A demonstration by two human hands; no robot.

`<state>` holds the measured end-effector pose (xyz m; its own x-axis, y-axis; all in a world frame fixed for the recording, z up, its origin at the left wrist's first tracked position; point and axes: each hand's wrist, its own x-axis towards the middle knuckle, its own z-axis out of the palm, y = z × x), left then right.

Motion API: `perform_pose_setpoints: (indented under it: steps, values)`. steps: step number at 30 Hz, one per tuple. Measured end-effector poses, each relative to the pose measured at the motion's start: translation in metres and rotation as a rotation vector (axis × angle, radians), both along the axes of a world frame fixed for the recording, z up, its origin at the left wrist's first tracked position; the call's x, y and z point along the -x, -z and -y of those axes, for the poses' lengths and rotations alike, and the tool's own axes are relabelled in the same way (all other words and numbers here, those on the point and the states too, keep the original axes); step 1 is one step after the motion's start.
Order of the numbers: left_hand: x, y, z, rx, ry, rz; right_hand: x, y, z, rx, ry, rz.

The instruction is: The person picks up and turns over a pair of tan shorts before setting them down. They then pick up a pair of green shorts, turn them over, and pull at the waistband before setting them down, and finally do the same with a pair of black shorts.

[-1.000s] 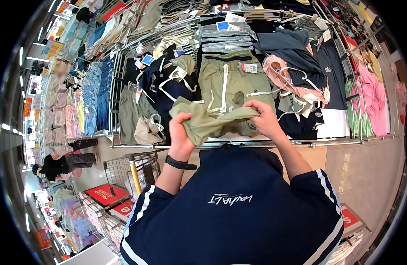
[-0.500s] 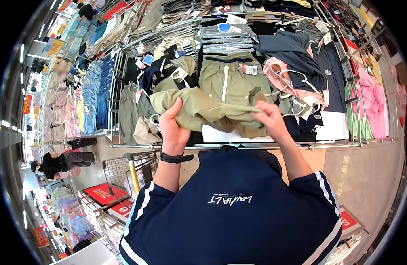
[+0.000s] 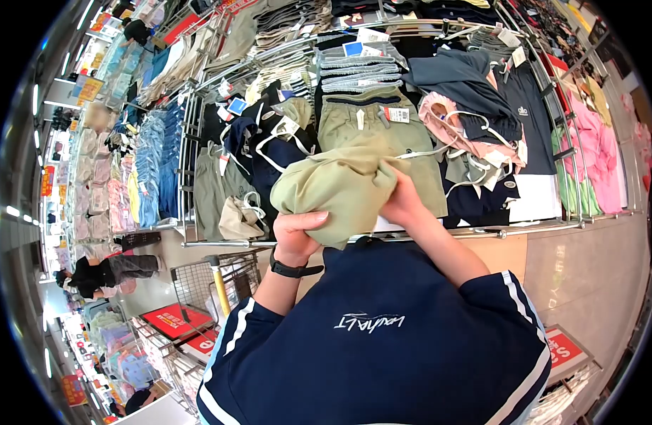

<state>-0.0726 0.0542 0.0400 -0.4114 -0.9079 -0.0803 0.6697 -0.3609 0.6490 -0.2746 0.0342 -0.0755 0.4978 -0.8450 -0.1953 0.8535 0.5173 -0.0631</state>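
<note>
A bunched light olive garment (image 3: 340,188) hangs in front of my chest, above the front edge of the display. My left hand (image 3: 298,234) grips its lower left side, thumb on top of the cloth. On the right side my right hand (image 3: 400,202) is closed on the same garment, its fingertips partly hidden by the folds. Behind it, olive trousers (image 3: 418,145) with a white and red tag lie on the display. Folded grey clothes (image 3: 361,71) are stacked beyond them.
A metal rail (image 3: 482,232) runs along the display's front. Pink and dark clothes (image 3: 467,131) lie to the right, a beige piece (image 3: 239,216) to the left. A wire cart (image 3: 206,283) stands at lower left. Farther left is a person (image 3: 92,276).
The olive garment has gone from stretched out sideways to a compact bundle. My hands have come closer together, the left moving right and the right moving left.
</note>
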Motion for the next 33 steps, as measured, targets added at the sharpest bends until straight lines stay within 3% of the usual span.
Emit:
perform_pose_setpoints:
  steps: [2, 3, 5, 8, 9, 11, 13, 15, 16, 17, 19, 20, 23, 27, 28, 31, 32, 33]
  values:
    - [-0.005, 0.011, 0.003, -0.045, -0.091, 0.091, 0.007, 0.007, 0.009, -0.014, 0.105, -0.129]
    - [-0.004, 0.011, 0.006, -0.211, -0.144, 0.063, 0.011, -0.007, 0.010, 0.000, 0.133, -0.165]
    - [-0.010, 0.039, 0.018, -0.370, -0.257, 0.025, 0.025, 0.019, 0.019, 0.259, 0.075, 0.236]
    - [-0.002, 0.085, 0.018, -0.648, -0.132, -0.031, 0.024, -0.014, 0.008, 0.099, 0.146, -0.141]
    - [0.006, 0.092, 0.012, -0.695, -0.077, -0.066, 0.023, -0.017, 0.003, 0.113, 0.127, -0.146]
    - [0.030, 0.091, 0.007, -0.593, 0.025, -0.146, 0.024, -0.019, -0.006, 0.140, 0.092, -0.158]
    - [0.033, 0.093, 0.012, -0.439, 0.415, -0.316, 0.028, -0.005, -0.013, 0.289, 0.068, -0.080]
    - [0.045, 0.089, 0.013, -0.551, 0.251, -0.074, 0.035, 0.003, -0.023, 0.440, 0.007, -0.009]
    - [0.049, 0.074, 0.017, -0.554, 0.231, -0.036, 0.040, 0.011, -0.031, 0.422, 0.036, -0.113]
    - [0.051, 0.055, 0.020, -0.557, 0.209, 0.004, 0.051, 0.021, -0.038, 0.208, -0.035, -0.059]
    - [0.046, 0.037, 0.022, -0.461, 0.135, 0.074, 0.076, 0.046, -0.048, 0.151, 0.018, -0.171]
    - [0.042, 0.033, 0.022, -0.407, 0.106, 0.093, 0.088, 0.058, -0.045, 0.246, -0.133, -0.061]
    - [0.029, 0.026, 0.018, -0.296, 0.100, 0.080, 0.090, 0.064, -0.042, 0.260, -0.143, -0.388]
    - [0.016, 0.010, 0.005, -0.199, 0.143, 0.263, 0.089, 0.068, -0.037, 0.278, -0.140, -0.819]
    - [0.018, -0.002, 0.001, -0.100, 0.137, 0.350, 0.083, 0.066, -0.024, 0.024, -0.074, -0.502]
    - [0.017, -0.009, 0.003, 0.181, 0.294, 0.642, 0.072, 0.035, -0.013, -0.057, 0.056, -0.034]
    - [0.016, -0.005, 0.005, 0.260, 0.392, 0.737, 0.064, 0.022, -0.011, -0.049, 0.029, 0.024]
    - [0.015, -0.002, 0.008, 0.340, 0.492, 0.832, 0.055, 0.022, -0.008, -0.051, 0.028, -0.119]
